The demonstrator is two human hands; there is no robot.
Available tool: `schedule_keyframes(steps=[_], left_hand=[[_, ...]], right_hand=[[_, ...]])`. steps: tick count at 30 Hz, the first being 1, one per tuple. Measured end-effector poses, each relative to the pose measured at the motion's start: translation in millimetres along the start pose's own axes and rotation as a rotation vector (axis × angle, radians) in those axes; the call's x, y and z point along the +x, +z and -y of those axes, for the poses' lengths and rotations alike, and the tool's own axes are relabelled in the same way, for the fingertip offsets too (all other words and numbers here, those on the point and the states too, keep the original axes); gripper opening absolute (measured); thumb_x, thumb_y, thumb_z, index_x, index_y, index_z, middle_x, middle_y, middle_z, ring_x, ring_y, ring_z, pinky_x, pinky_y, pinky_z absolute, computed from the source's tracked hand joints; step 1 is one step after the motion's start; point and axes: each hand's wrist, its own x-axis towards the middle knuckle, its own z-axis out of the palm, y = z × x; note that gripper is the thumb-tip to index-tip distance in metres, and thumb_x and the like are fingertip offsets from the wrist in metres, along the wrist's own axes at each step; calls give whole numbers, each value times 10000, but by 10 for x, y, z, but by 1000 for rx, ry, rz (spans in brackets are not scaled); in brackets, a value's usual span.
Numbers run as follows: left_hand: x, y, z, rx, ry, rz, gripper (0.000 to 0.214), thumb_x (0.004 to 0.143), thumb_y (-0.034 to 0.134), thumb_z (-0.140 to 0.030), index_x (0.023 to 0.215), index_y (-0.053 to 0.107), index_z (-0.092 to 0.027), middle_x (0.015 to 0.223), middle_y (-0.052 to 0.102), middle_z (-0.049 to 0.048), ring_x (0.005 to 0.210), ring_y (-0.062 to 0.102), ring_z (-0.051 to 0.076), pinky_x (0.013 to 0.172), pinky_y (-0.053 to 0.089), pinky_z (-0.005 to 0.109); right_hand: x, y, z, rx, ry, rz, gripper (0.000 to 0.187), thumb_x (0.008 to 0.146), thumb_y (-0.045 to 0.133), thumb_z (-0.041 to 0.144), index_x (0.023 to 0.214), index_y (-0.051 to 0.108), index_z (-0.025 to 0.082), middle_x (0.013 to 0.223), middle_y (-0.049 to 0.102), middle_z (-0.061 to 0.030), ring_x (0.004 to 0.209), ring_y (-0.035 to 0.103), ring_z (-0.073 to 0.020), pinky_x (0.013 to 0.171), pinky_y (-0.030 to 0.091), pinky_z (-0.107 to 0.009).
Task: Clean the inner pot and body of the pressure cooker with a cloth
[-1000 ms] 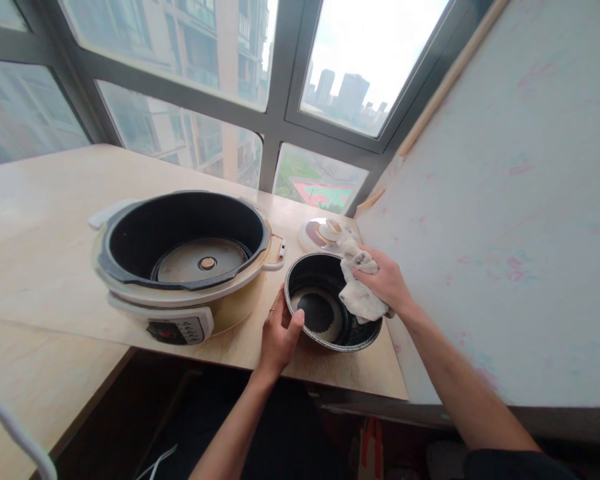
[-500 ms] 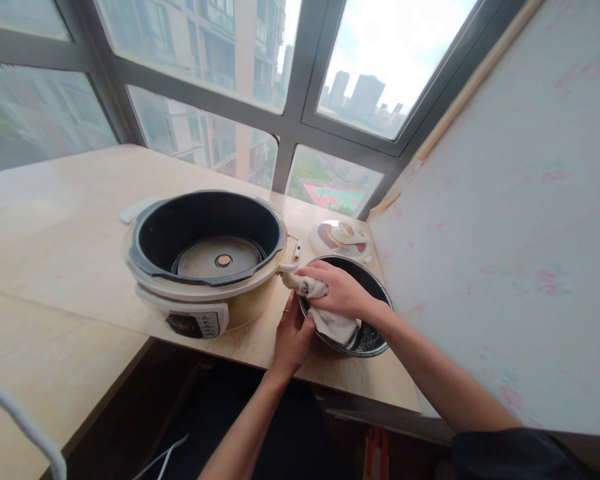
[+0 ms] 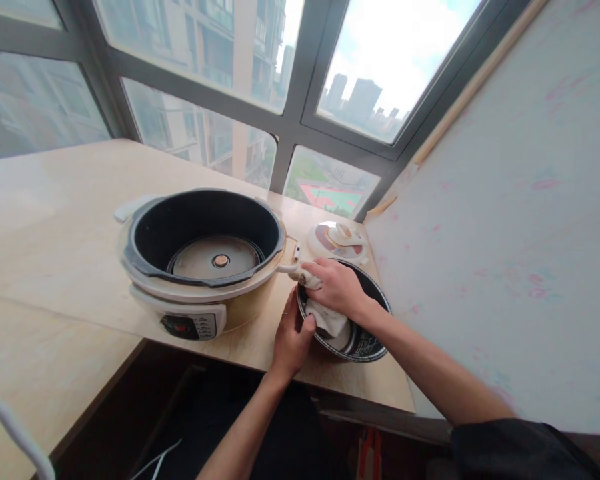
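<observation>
The inner pot (image 3: 367, 337) is one dark round pot that sits on the near right part of the wooden bench (image 3: 55, 220), close to the wall (image 3: 505, 200). There are two hands, and both are at this pot. The left hand (image 3: 290, 337) is curled on the pot's left rim, with the thumb over the edge. The right hand (image 3: 336, 288) is closed around one white cloth (image 3: 330, 320) and presses it down inside the pot at its left side. A bit of the cloth pokes out past the fingers toward the cooker. There is one big cooker (image 3: 200, 257) just to the left of the pot, and it is open on top, so its dark inside and the round metal plate at the bottom show. It has one small button panel (image 3: 187, 325) on its near side. One white lid (image 3: 339, 240) lies flat on the bench just behind the pot, on the far side. One white cord (image 3: 10, 427) curves across the near left corner.
</observation>
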Motion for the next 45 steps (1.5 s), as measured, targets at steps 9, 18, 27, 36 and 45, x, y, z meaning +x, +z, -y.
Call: schedule_keyframes(steps=[9, 18, 27, 36, 45], left_hand=[[-32, -29, -97, 118, -9, 32, 655, 987, 445, -437, 1571, 364, -154, 1629, 383, 157, 1526, 334, 276, 1267, 229, 490], [-60, 101, -41, 71, -21, -85, 610, 964, 457, -363, 1539, 410, -164, 1606, 419, 148, 1501, 372, 282, 1252, 270, 480], [-18, 53, -16, 64, 7, -65, 583, 946, 485, -353, 1502, 453, -181, 1581, 452, 144, 1479, 400, 291, 1239, 282, 468], [-114, 221, -16, 36, 21, -238, 593, 944, 455, -339, 1515, 432, -181, 1583, 421, 152, 1487, 370, 317, 1247, 255, 491], [-12, 94, -66, -50, 43, -127, 770, 866, 560, -268, 1598, 330, -206, 1655, 351, 102, 1542, 298, 290, 1274, 228, 445]], right_hand=[[103, -100, -542, -207, 416, 57, 292, 915, 544, 354, 1146, 708, 285, 1108, 701, -79, 966, 680, -256, 703, 441, -302], [-494, -179, -507, -144, 265, 145, 280, 889, 577, 334, 1137, 707, 335, 1019, 711, -18, 923, 671, -205, 679, 383, -269], [2, 264, -558, 340, 365, 146, 239, 805, 683, 343, 992, 712, 196, 1025, 744, -53, 939, 659, -220, 778, 443, -273], [-126, 269, -211, 578, -125, 730, 192, 663, 682, 173, 846, 735, 187, 731, 658, 28, 674, 578, -150, 599, 399, -239], [-210, 191, -410, -306, -232, 659, 232, 681, 698, -14, 572, 681, 190, 746, 721, -79, 820, 628, -231, 801, 388, -386]])
